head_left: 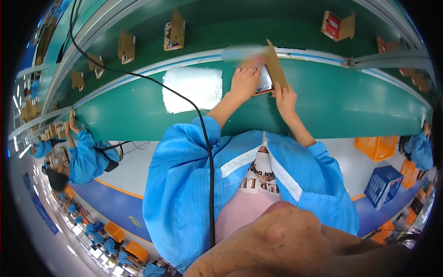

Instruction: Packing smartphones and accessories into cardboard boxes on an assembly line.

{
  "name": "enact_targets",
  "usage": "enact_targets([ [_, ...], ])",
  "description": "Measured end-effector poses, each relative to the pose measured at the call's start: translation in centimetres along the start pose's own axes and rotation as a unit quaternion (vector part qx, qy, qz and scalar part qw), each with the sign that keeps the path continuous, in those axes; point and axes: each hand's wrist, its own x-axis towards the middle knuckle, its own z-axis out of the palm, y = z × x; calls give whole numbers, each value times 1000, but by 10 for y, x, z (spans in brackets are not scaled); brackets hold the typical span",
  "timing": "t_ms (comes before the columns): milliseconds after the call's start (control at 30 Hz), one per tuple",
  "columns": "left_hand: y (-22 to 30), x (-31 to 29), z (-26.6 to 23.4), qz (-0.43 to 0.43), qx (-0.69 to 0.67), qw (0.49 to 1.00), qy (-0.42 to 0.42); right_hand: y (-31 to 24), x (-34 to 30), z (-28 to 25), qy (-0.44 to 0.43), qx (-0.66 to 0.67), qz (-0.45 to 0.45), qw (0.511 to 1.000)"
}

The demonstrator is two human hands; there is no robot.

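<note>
An open brown cardboard box point(276, 69) rests on the green workbench point(350, 97) in front of me, its flap standing up. My left hand point(244, 82) grips a shiny silvery packet point(265, 81) at the box's mouth. My right hand point(286, 99) holds the box by its lower right edge, fingers against the flap. Both blue sleeves reach up from my body. How far the packet sits inside the box is hidden by my fingers.
A stack of white translucent sheets point(191, 87) lies left of my hands. Several small open boxes point(174, 31) ride the green conveyor point(240, 23) beyond. A black cable point(203, 134) crosses my chest. A co-worker in blue point(80, 157) sits left; orange point(376, 147) and blue crates point(383, 184) stand right.
</note>
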Motion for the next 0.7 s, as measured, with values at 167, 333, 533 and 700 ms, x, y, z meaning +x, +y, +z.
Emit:
enact_targets([
  [167,-5,-2,-29,-116,-102,981,119,-29,57,-14,-10,-180,-93,979],
  [333,-2,2,-7,-130,-87,986,63,-17,170,22,42,-134,-165,976],
  [533,-11,-17,15,-115,-26,993,5,33,223,-33,284,-155,-6,946],
  [700,-8,-8,18,-112,-37,993,2,88,280,-129,402,-258,123,870],
])
